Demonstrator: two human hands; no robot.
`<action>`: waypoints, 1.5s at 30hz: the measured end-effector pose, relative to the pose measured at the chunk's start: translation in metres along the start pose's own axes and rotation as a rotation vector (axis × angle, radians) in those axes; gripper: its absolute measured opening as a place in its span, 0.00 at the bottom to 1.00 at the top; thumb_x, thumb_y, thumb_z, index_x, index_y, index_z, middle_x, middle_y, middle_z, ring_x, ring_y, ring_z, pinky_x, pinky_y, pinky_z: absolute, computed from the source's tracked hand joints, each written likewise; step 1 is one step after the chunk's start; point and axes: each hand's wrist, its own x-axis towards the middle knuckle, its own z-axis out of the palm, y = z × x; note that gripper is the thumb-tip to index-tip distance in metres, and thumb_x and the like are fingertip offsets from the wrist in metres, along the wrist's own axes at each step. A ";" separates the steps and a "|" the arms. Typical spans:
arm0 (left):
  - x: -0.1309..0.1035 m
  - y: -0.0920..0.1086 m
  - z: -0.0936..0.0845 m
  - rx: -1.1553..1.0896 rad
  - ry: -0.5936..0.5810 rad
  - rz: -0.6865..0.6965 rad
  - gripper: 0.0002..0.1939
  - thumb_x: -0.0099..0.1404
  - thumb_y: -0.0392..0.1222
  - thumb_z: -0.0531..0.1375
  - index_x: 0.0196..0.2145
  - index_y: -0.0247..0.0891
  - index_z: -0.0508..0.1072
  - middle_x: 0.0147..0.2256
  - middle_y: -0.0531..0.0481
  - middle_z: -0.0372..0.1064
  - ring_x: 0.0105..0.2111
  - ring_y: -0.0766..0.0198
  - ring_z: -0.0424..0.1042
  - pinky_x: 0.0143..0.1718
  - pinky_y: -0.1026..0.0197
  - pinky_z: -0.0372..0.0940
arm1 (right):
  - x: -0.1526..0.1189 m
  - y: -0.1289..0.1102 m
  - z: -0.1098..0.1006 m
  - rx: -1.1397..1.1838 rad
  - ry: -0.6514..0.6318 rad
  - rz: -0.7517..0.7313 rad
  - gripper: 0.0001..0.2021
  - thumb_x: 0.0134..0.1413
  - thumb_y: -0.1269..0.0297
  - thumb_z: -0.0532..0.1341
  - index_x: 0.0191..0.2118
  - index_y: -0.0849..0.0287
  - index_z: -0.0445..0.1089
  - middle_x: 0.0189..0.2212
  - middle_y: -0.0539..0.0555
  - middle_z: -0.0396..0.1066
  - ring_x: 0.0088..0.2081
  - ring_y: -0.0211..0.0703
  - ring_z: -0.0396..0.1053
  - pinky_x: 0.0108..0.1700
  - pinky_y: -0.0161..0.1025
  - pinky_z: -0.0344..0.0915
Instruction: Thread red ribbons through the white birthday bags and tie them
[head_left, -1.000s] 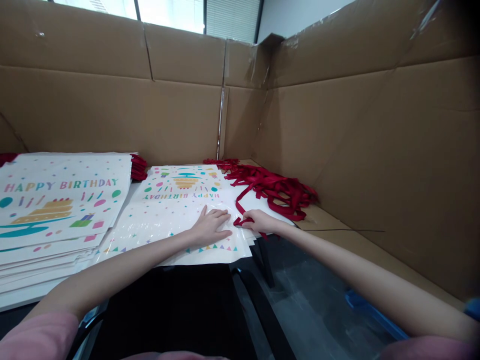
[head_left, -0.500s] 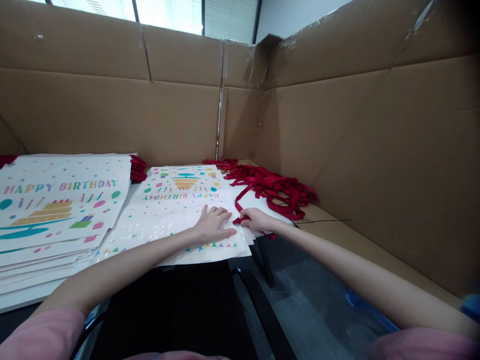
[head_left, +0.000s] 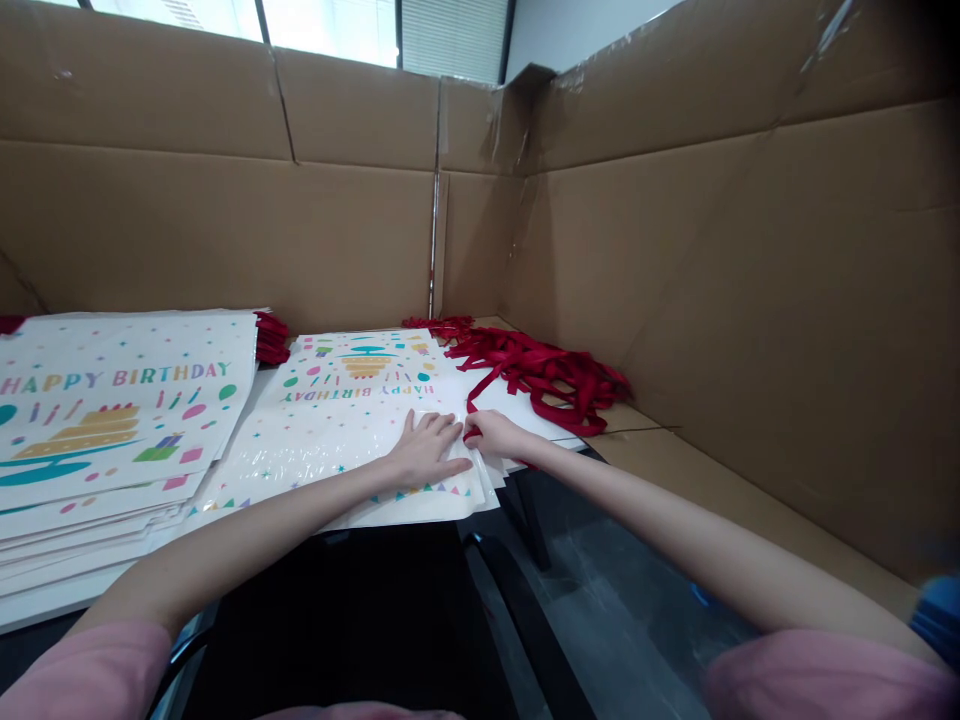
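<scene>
My left hand (head_left: 429, 450) lies flat with fingers spread on a white printed bag (head_left: 322, 430), whose "Happy Birthday" and cake print is upside down to me. Just right of it, at the bag's right edge, my right hand (head_left: 495, 436) is closed on a red ribbon (head_left: 475, 400). The ribbon runs up from my fingers toward a tangled heap of red ribbons (head_left: 559, 375). Part of the held ribbon is hidden by my right hand, so I cannot tell whether it is fixed to the bag.
A stack of white birthday bags (head_left: 120, 400) with red ribbons (head_left: 271, 340) at its back stands on the left. Tall cardboard walls (head_left: 360, 230) enclose the back and right. A black chair (head_left: 360, 620) is below the front edge.
My right hand has shifted slightly left and up, closer to the bag's edge, with the red ribbon in it. My left hand keeps its place on the bag.
</scene>
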 end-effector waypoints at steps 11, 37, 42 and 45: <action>0.000 0.000 0.000 0.030 -0.159 0.017 0.42 0.63 0.67 0.29 0.66 0.38 0.37 0.65 0.46 0.26 0.65 0.48 0.28 0.59 0.35 0.24 | -0.006 0.037 -0.014 -0.110 -0.202 -0.055 0.08 0.45 0.64 0.62 0.32 0.63 0.69 0.28 0.52 0.68 0.28 0.38 0.63 0.26 0.31 0.50; -0.001 0.002 0.001 0.056 -0.128 0.018 0.41 0.64 0.66 0.30 0.66 0.37 0.39 0.65 0.45 0.29 0.65 0.48 0.31 0.60 0.36 0.28 | -0.019 0.036 0.003 -0.114 0.001 -0.092 0.09 0.53 0.61 0.58 0.35 0.62 0.68 0.32 0.54 0.71 0.32 0.40 0.65 0.29 0.31 0.51; -0.001 0.003 -0.002 0.037 -0.145 0.019 0.40 0.64 0.66 0.30 0.66 0.39 0.39 0.65 0.45 0.29 0.65 0.48 0.31 0.60 0.37 0.27 | -0.042 0.061 -0.027 -0.234 -0.061 -0.019 0.07 0.52 0.62 0.58 0.33 0.61 0.69 0.31 0.54 0.70 0.31 0.40 0.65 0.28 0.31 0.50; -0.001 0.003 -0.003 0.021 -0.152 0.021 0.41 0.64 0.67 0.30 0.66 0.39 0.39 0.65 0.45 0.28 0.65 0.47 0.31 0.60 0.37 0.26 | -0.057 0.078 -0.042 -0.291 -0.080 0.023 0.06 0.49 0.63 0.61 0.31 0.60 0.70 0.31 0.55 0.70 0.33 0.42 0.66 0.30 0.32 0.51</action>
